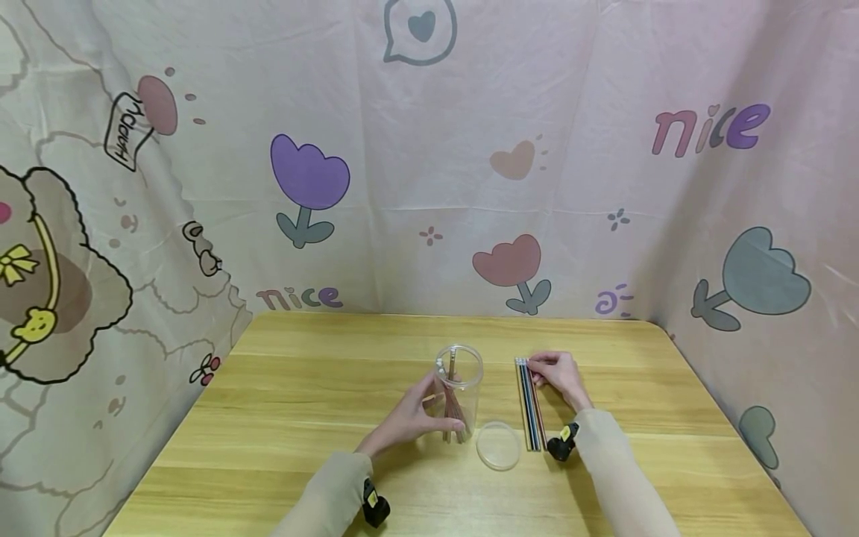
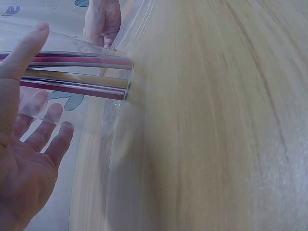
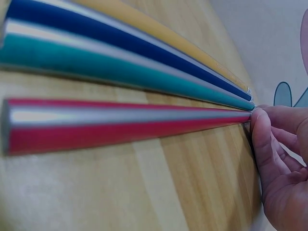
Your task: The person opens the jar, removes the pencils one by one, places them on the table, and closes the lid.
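A clear plastic jar [image 1: 473, 403] stands upright on the table, with several striped pencils [image 2: 79, 77] leaning inside it. My left hand [image 1: 411, 415] holds the jar from its left side, thumb at the near side and fingers around the far side. To the right, more pencils lie side by side: yellow [image 3: 192, 44], dark blue [image 3: 139, 42] and teal [image 3: 125, 73]. A red pencil [image 3: 120, 137] lies beside the teal one, slightly apart at its near end. The thumb and fingers of my right hand [image 1: 558, 374] pinch the red pencil at its far end.
A round clear lid [image 1: 499, 446] lies flat between the jar and the row of pencils. The wooden table [image 1: 282, 418] meets a printed cloth backdrop [image 1: 416, 149] behind and at both sides. Each sleeve carries a small black wrist camera [image 1: 562, 443].
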The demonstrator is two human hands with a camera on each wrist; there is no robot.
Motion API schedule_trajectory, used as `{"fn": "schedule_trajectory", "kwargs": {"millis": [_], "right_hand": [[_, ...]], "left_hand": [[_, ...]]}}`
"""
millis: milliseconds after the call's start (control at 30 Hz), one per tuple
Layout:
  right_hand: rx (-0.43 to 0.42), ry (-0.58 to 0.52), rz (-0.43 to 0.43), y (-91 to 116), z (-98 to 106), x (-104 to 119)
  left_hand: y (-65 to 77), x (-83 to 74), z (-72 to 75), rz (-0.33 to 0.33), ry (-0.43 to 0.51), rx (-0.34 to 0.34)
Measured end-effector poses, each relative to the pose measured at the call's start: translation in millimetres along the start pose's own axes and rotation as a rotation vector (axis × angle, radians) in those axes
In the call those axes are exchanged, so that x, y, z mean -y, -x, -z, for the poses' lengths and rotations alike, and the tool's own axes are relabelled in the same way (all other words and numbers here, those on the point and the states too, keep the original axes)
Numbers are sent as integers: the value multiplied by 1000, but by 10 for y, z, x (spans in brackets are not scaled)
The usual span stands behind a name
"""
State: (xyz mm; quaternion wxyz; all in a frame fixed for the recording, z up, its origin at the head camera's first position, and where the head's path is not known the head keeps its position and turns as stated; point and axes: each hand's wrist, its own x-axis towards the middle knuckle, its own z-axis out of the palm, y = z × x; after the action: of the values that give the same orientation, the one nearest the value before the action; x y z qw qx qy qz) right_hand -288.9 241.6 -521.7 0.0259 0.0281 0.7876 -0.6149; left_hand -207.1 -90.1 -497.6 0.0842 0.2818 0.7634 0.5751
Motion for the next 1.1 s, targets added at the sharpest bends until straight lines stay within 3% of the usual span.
{"fn": "schedule_trajectory", "kwargs": {"millis": [467, 567, 667, 833, 1100], "right_hand": [[-11, -53, 26, 51, 13, 127], [-19, -61, 61, 43, -10, 221], [3, -42, 157, 34, -36, 309], [96, -36, 286, 7, -127, 458], [321, -81, 451, 323, -374, 1060]], "left_hand": [[-1, 0, -9, 0, 14, 0], [-3, 6, -5, -4, 12, 0], [-6, 9, -3, -3, 8, -2], [-6, 0, -3, -2, 3, -6], [-1, -30, -7, 2, -8, -8]]}}
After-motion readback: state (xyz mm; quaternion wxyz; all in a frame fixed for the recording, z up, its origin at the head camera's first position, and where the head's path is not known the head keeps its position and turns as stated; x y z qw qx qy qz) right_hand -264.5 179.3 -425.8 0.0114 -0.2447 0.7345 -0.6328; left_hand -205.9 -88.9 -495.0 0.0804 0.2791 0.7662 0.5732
